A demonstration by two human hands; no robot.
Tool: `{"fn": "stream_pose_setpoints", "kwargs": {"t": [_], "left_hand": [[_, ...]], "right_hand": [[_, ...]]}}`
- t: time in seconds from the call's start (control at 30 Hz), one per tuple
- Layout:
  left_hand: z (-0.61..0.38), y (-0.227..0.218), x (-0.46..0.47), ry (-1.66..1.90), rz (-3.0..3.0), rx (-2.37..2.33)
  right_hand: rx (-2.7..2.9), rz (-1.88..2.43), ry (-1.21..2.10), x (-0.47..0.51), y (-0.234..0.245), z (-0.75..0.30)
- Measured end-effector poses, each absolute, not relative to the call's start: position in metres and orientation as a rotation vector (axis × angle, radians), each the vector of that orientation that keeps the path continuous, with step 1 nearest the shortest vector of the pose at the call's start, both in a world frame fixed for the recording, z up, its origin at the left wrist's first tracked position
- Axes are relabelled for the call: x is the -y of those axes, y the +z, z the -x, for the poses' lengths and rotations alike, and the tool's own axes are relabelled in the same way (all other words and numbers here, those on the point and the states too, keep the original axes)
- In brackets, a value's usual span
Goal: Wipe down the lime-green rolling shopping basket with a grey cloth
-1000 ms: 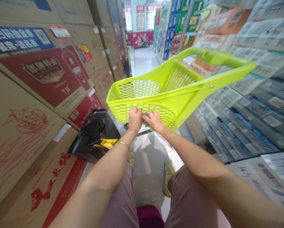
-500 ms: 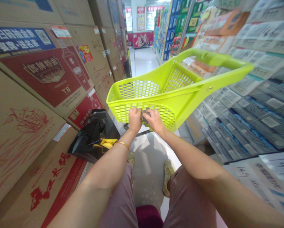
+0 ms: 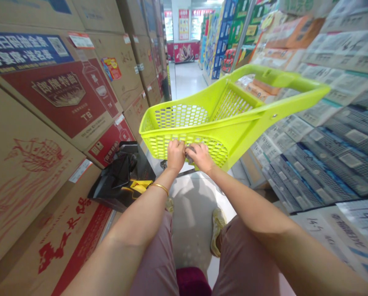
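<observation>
My left hand & right hand are side by side at the near wall of the lime-green plastic basket, low on its honeycomb mesh. The basket is tilted, its long handle pointing up to the right, above the pale tile floor of the aisle. Left fingers are curled tight against the mesh. Right fingers are closed narrow on a small grey piece btw. both hands; what it is I cannot tell. Thin gold bangle on the left wrist. Brown-red cardboard cartons at the left edge of the floor, a black bag near them, blue-white packs on the right.
</observation>
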State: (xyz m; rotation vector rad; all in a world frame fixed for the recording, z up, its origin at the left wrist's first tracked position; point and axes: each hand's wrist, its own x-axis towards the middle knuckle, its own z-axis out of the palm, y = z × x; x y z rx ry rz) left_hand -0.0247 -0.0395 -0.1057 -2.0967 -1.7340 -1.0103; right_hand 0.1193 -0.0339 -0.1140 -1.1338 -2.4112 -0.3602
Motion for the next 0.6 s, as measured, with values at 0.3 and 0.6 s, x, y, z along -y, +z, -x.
{"fn": "stream_pose_setpoints", "kwargs": {"t": [0.3, 0.6], "left_hand": [[0.025, -0.106, 0.039, -1.059, 2.105, 1.743], [0.025, -0.106, 0.039, -1.044, 2.08, 1.741]], "right_hand": [[2.068, 1.214, -0.365, 0.027, -0.078, -0.113], [2.403, 1.143, -0.366, 0.035, -0.135, -0.115]]}}
